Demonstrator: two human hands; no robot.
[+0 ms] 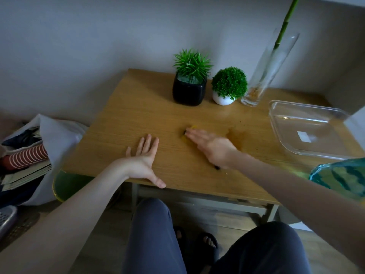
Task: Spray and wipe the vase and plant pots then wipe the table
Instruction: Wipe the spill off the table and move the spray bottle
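My right hand point(212, 144) lies flat with straight fingers on a small yellow cloth point(192, 127), pressing it onto the wooden table point(138, 115) near the middle. A damp patch point(236, 137) darkens the wood just right of that hand. My left hand point(145, 160) rests open and flat near the table's front edge, its thumb over the edge. At the back stand a black square pot with a spiky plant point(188, 91), a small white round pot with a ball-shaped plant point(223, 99), and a tall clear glass vase point(264, 74) holding a green stalk.
A clear rectangular glass dish point(308, 129) sits at the table's right side. A small dark object point(217, 167) lies by my right wrist. A white bag with books and striped fabric point(35, 153) stands on the floor at left. My knees are below the table edge.
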